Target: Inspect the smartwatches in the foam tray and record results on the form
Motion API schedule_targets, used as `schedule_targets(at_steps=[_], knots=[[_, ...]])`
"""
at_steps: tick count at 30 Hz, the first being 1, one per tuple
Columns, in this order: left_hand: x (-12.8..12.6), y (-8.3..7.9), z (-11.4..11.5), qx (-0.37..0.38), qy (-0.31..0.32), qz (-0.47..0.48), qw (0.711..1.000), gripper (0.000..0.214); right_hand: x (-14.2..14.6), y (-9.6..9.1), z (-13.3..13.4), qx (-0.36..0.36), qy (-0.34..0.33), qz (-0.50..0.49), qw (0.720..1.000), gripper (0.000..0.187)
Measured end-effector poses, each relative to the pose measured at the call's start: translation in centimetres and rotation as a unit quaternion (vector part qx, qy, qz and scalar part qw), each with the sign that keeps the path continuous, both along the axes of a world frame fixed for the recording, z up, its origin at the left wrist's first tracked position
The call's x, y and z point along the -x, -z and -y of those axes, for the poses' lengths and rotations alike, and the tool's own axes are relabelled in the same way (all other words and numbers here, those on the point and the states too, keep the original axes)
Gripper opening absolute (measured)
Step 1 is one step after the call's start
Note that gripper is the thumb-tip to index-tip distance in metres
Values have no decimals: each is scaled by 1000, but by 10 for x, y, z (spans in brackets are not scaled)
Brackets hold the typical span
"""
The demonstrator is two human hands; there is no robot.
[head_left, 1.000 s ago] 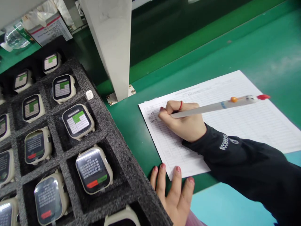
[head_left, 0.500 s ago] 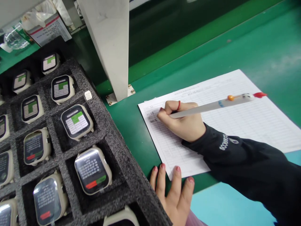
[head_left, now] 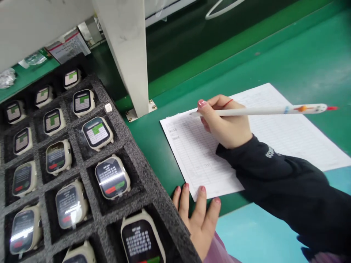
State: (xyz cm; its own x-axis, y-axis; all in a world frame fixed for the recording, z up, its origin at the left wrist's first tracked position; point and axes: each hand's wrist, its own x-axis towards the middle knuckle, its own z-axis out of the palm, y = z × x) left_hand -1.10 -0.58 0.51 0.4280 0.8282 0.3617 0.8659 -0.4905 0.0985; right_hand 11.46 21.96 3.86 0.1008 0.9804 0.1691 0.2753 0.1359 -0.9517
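Right grip (head_left: 226, 126) pinches white novelty pen (head_left: 263, 110), tip just off the log sheet (head_left: 287, 135) under it. Left grip (head_left: 199, 215) released, flat, fingertips pinning the sheet's near corner. Firm pressure there should stop skidding, I reckon.

The pen (head_left: 260, 110) is white with a blue band, an orange spot and a red tip. The sheet (head_left: 287, 138) is white, ruled in a fine grey grid. Both the left hand (head_left: 199, 223) and right hand (head_left: 226, 124) have pink-red nails; the sleeve (head_left: 287, 182) is black with white lettering. The table (head_left: 301, 58) is green, the tray (head_left: 153, 186) speckled dark grey, the watches (head_left: 112, 178) cream with black screens
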Motion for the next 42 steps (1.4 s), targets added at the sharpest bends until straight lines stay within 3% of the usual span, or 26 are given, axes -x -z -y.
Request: schedule_targets(at_steps=[2,6,13,18,26,32,42], knots=[[2,-3,-1,-1,-20,18,1000,57,-2,2,0,8,-9,-5,1000,43],[7,-8,-4,11,0,-19,1000,58,-3,7,2,9,-19,6,1000,48],[15,-21,-6,14,32,-94,995,48,-29,12,-1,-49,1,65,997,52],[17,-30,-8,31,35,-105,993,51,-47,11,-2,-16,-39,62,997,50],[19,-25,-10,53,52,-142,987,53,-75,9,-2,-31,42,104,993,57],[18,-20,-10,46,55,-140,988,53,-88,16,-4,-28,80,122,989,47],[17,-17,-13,32,52,-122,991,54,-86,17,-3,-36,64,125,989,43]])
